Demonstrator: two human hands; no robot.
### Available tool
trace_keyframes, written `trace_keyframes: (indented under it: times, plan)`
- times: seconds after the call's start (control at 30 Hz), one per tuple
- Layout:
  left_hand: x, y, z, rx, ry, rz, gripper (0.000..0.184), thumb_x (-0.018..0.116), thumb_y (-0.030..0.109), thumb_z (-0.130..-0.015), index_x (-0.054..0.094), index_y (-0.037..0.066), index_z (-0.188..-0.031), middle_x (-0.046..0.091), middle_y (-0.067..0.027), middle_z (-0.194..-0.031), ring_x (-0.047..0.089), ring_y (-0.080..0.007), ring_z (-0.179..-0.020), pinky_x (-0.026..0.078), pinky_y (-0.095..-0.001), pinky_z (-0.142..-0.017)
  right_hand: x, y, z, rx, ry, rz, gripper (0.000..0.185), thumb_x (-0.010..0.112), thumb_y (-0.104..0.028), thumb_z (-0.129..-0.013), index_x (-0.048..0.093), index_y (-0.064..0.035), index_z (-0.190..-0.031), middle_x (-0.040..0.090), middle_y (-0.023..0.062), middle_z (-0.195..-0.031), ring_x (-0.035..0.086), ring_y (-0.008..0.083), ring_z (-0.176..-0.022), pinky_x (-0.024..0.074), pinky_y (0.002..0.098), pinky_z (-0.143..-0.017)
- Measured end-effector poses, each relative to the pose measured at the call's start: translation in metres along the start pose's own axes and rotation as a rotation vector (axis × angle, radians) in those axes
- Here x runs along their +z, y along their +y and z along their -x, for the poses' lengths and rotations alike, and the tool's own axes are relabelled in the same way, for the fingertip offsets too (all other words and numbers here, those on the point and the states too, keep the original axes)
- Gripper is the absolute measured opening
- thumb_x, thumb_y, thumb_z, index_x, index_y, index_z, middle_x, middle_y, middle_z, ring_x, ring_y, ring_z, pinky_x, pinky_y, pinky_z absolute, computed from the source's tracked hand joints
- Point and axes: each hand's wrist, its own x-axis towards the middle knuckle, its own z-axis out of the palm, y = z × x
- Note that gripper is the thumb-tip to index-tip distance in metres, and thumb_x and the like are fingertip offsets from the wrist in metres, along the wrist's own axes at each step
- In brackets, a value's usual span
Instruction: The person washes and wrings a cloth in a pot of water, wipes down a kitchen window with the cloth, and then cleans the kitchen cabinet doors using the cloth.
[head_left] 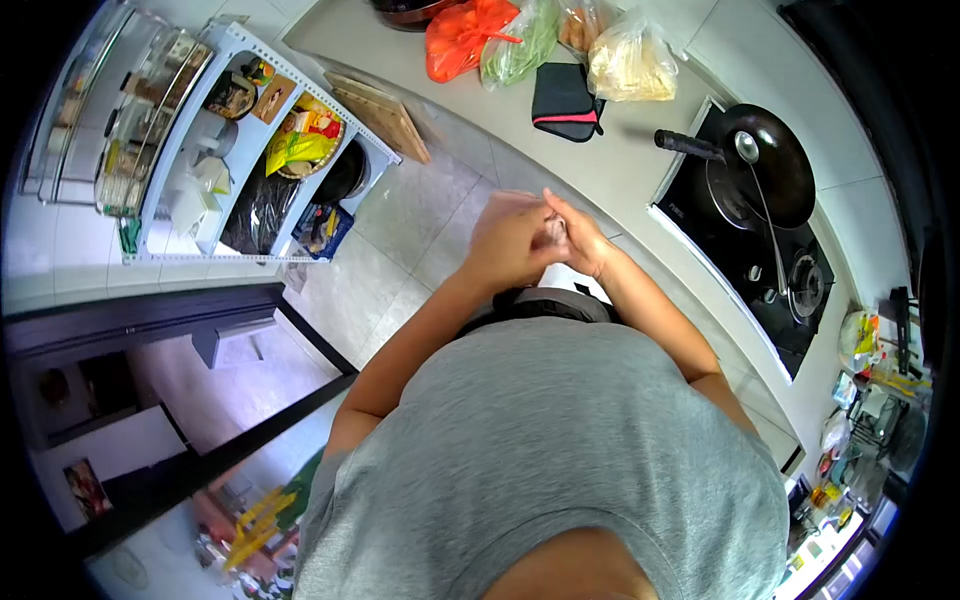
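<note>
My left hand (pixel 510 241) and my right hand (pixel 583 238) are pressed together in front of my waist, beside the counter's edge. The left hand is slightly smeared, with its fingers curled in towards the right palm. On the right hand the thumb points up and the other fingers are mostly hidden. A small pale patch shows between the hands; I cannot make out what it is. Past them on the counter lies a black pot holder (pixel 562 100) with a red stripe.
On the counter (pixel 480 120) are a red bag (pixel 465 42), a green-tinted bag (pixel 520 45) and a clear bag (pixel 632 62). A wok (pixel 790 165) with a metal ladle (pixel 747 148) sits on the gas stove (pixel 735 255). A shelf rack (pixel 225 140) and a wooden board (pixel 378 112) stand left.
</note>
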Motion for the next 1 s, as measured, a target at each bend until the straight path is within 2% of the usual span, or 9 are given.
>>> trace_keyframes:
  times: [0.1,0.17,0.23,0.3,0.43,0.63,0.73,0.9,1.0]
  plan:
    - [-0.014,-0.029,-0.015,-0.167,-0.304,0.333,0.029,0.069,0.023,-0.09,0.067,0.002,-0.109,0.068,-0.0064,-0.087,0.064,-0.011,-0.082,0.051,-0.0272,-0.07,-0.011,0.0,-0.013,-0.297,0.184,0.059,0.038,0.058,-0.023,-0.095,0.056,-0.0008,-0.126,0.067,0.0129,-0.11,0.068,0.0229,-0.094,0.0579,0.0349,-0.077]
    - [-0.017,-0.078,-0.02,-0.26,-0.084,0.277,0.023,0.067,0.02,-0.092,0.068,0.004,-0.108,0.069,-0.0064,-0.091,0.065,-0.0112,-0.084,0.052,-0.026,-0.073,-0.012,0.002,-0.024,-0.365,0.276,0.046,0.042,0.056,-0.012,-0.093,0.052,-0.0018,-0.134,0.067,0.0123,-0.109,0.068,0.0198,-0.093,0.0573,0.0332,-0.074]
    - [-0.027,-0.115,-0.032,-0.337,-0.145,0.439,0.035,0.057,0.033,-0.099,0.063,0.007,-0.12,0.068,-0.0107,-0.107,0.065,-0.0195,-0.094,0.053,-0.0316,-0.081,-0.003,0.006,-0.04,-0.627,0.348,0.273,0.051,0.057,-0.008,-0.091,0.047,-0.0055,-0.142,0.066,0.0113,-0.112,0.067,0.0166,-0.093,0.0564,0.0306,-0.075]
    - [-0.047,-0.125,-0.048,-0.896,-0.199,1.119,0.059,0.044,0.055,-0.1,0.05,0.01,-0.138,0.06,-0.0142,-0.126,0.062,-0.0289,-0.107,0.051,-0.0372,-0.085,0.013,0.015,-0.06,-0.685,0.345,0.416,0.055,0.057,-0.005,-0.091,0.045,-0.0088,-0.145,0.066,0.0115,-0.115,0.065,0.0149,-0.098,0.0544,0.0298,-0.082]
    - [-0.085,-0.17,-0.084,-0.743,-0.569,1.795,0.069,0.034,0.059,-0.1,0.038,0.006,-0.144,0.051,-0.0156,-0.139,0.054,-0.0378,-0.123,0.048,-0.0493,-0.101,0.095,0.023,-0.102,-0.88,0.277,0.6,0.049,0.056,-0.011,-0.093,0.049,-0.0029,-0.14,0.064,0.0126,-0.123,0.059,0.0154,-0.111,0.0488,0.0305,-0.094]
    - [-0.127,-0.17,-0.092,-0.918,-1.0,1.632,0.053,0.038,0.045,-0.102,0.041,0.009,-0.142,0.048,-0.0097,-0.142,0.048,-0.0249,-0.132,0.043,-0.046,-0.109,0.171,-0.015,-0.135,-1.012,0.068,0.031,0.047,0.053,-0.025,-0.097,0.049,0.0008,-0.136,0.062,0.022,-0.122,0.062,0.0258,-0.108,0.0497,0.0368,-0.096]
    - [-0.123,-0.169,-0.059,-1.098,-1.061,1.707,0.053,0.039,0.048,-0.103,0.042,0.01,-0.14,0.048,-0.0073,-0.14,0.048,-0.0191,-0.131,0.043,-0.042,-0.108,0.17,0.009,-0.163,-0.946,-0.475,-0.394,0.058,0.051,-0.029,-0.097,0.038,0.0016,-0.145,0.057,0.0262,-0.13,0.061,0.0315,-0.113,0.0481,0.042,-0.101]
    - [-0.119,-0.175,-0.051,-1.056,-0.883,1.781,0.052,0.037,0.049,-0.104,0.044,0.01,-0.138,0.053,-0.0076,-0.135,0.052,-0.0191,-0.126,0.046,-0.0388,-0.105,0.168,0.087,-0.125,-1.101,-0.152,-0.563,0.067,0.053,-0.036,-0.098,0.029,-0.0035,-0.152,0.039,0.0247,-0.149,0.051,0.0335,-0.128,0.0452,0.0446,-0.106]
    - [-0.131,-0.18,-0.063,-0.669,-0.897,1.46,0.058,0.047,0.048,-0.1,0.044,0.008,-0.141,0.057,-0.0117,-0.133,0.059,-0.0245,-0.117,0.05,-0.0396,-0.098,0.158,0.149,-0.102,-0.913,0.151,-0.412,0.071,0.054,-0.042,-0.098,0.025,-0.0089,-0.154,0.033,0.0219,-0.153,0.046,0.0333,-0.133,0.043,0.0476,-0.108]
